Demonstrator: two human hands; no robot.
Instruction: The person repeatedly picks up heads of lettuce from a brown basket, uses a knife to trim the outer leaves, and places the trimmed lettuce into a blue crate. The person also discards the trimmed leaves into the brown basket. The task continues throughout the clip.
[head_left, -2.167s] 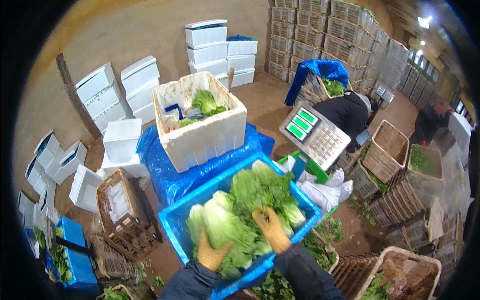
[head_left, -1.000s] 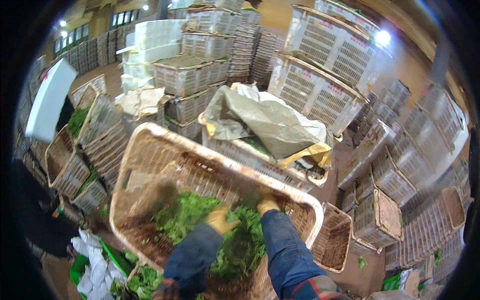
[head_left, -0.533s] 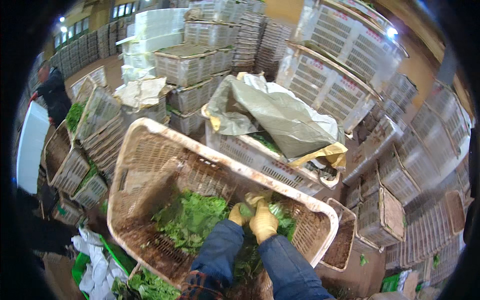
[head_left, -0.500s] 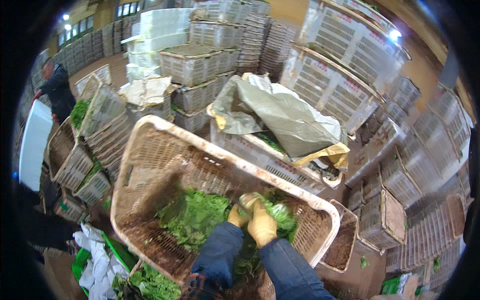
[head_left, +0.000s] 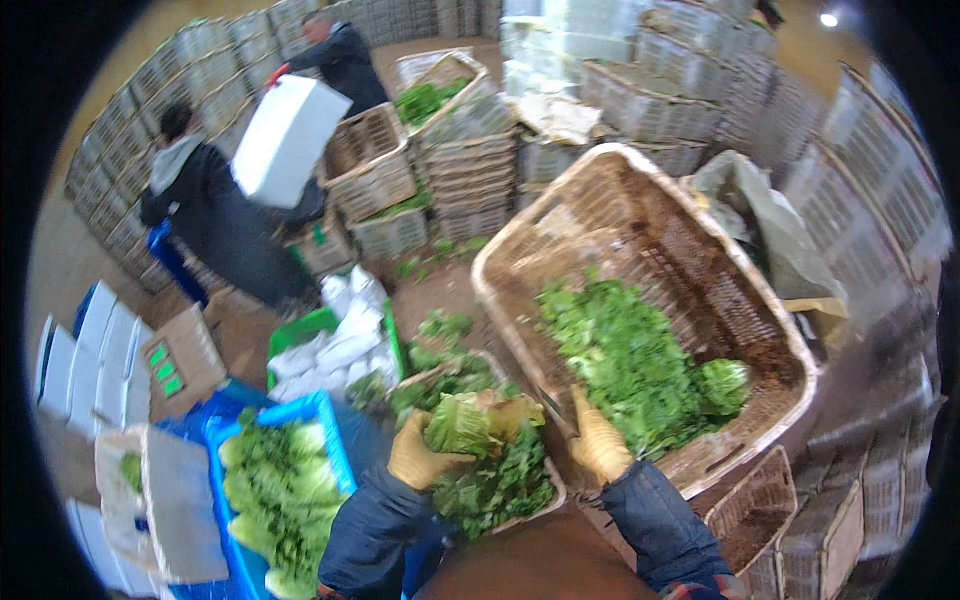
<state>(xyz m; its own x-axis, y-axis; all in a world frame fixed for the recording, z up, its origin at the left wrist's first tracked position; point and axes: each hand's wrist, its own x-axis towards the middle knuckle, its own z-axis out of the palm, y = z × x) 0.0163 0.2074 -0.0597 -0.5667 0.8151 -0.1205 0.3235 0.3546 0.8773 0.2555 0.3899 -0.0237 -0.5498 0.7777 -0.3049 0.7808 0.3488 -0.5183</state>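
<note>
At six o'clock, the left hand (head_left: 428, 455) is holding a lettuce (head_left: 466, 425) in its fingers. At five o'clock, the right hand (head_left: 603, 448) is hanging near a big crate (head_left: 560, 235); I cannot tell if it is gripping anything

So my lettuce (head_left: 460, 428) is yellowish green, kinda ragged and browned on the right side, sitting in my left hand (head_left: 420, 457). Thin dark knife (head_left: 554, 410) slants up-left from my right hand (head_left: 600, 445).
</note>
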